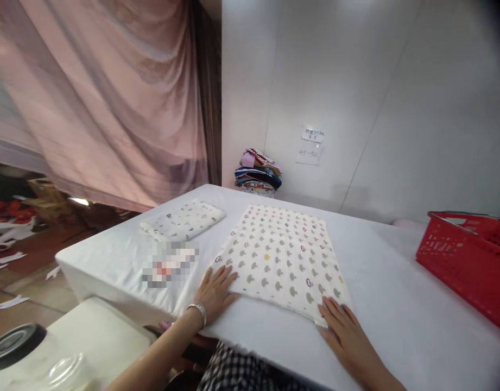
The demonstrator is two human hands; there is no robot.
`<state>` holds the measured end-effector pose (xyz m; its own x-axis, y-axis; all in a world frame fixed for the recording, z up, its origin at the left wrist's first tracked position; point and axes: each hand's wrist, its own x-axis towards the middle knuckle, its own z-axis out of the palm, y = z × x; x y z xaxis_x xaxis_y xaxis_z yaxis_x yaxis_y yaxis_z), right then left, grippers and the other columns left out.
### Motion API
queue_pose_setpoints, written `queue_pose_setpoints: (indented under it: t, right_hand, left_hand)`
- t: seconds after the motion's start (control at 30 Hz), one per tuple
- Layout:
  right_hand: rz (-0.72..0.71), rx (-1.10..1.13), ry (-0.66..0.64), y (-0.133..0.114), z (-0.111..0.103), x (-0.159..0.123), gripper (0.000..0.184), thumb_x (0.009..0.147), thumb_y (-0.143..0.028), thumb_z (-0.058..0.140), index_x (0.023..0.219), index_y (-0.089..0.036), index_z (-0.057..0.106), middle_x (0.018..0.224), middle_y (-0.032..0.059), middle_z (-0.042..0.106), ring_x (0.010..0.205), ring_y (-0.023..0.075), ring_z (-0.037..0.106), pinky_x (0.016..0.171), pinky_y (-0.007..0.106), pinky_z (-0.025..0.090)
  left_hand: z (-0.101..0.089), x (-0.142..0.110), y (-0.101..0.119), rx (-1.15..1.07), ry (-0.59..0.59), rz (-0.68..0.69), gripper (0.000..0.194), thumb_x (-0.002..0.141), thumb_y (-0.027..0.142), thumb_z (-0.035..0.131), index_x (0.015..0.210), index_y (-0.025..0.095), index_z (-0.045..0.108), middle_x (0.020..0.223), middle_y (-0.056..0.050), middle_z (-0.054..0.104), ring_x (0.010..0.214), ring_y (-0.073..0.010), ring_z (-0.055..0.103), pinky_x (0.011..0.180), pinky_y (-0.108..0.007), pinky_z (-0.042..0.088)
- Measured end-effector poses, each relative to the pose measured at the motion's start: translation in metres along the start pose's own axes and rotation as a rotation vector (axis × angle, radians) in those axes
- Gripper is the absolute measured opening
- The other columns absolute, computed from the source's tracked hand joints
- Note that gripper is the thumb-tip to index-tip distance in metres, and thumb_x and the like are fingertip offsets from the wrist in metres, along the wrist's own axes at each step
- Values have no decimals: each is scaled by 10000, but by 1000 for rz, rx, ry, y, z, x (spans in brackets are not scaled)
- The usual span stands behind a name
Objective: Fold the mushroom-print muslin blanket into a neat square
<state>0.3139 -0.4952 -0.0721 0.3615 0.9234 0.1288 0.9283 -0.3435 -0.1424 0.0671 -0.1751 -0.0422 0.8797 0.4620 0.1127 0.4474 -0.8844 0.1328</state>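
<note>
A white cloth with a grey mushroom print (280, 255) lies spread on the white-covered table (396, 304) in front of me. My left hand (215, 296) rests on its near left corner with the fingers stretched out, a silver bracelet on the wrist. At the near right corner my right hand (343, 328) lies flat, fingertips on the cloth's edge. Neither hand grips anything. To the left lies a folded white cloth with small dark prints (184, 220). Between it and my left hand is a blurred-out patch (168, 266) whose content I cannot make out.
A red plastic basket (465, 260) stands at the table's right side. Folded fabrics (258, 174) are piled at the back by the white wall, below paper notes (309, 155). A pink curtain (152, 98) hangs at left. A lower pale surface (99, 336) holds a black-lidded container (16, 345).
</note>
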Motion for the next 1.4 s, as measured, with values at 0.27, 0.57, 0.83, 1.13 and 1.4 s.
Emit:
queue_pose_setpoints:
  t: [0.27,0.57,0.83,1.13,1.4]
  right_hand:
    - [-6,-2,32,12,2,-20,452,898,-420,378,1341,-333,385,1412,4,339,1307,240,303,1073,486,264]
    - [-12,38,-44,26,-4,-16,460,867,-202,345,1302,-307,455,1376,4,393,1271,201,372,1065,447,299]
    - [-33,-4,-81,34,-6,-10,629,740,-60,346,1314,-299,437,1378,-21,390,1275,165,367,1062,404,313]
    - [64,-117,-33,47,-3,-3,634,695,-40,342,1272,-245,507,1354,5,433,1272,209,373,1037,431,339]
    - [86,-73,-10,43,-13,10,638,665,-38,359,1261,-195,522,1328,46,475,1257,218,396,1033,425,337]
  left_hand:
    - [1,-19,-25,-32,95,-103,479,870,475,368,1298,282,457,1372,-38,429,1295,-230,342,1036,-488,292]
    - [8,-11,-56,-85,170,126,380,815,246,430,1153,267,602,1276,-8,537,1216,-205,455,1017,-372,403]
    - [8,-11,-64,-79,170,113,539,716,101,401,1202,266,566,1299,20,514,1247,-183,417,1041,-367,375]
    - [15,-7,-63,31,202,48,544,718,100,379,1188,296,570,1277,38,536,1227,-195,442,994,-380,417]
    - [7,-3,-28,70,233,40,501,735,148,418,1202,266,557,1253,-27,559,1201,-244,466,1029,-475,324]
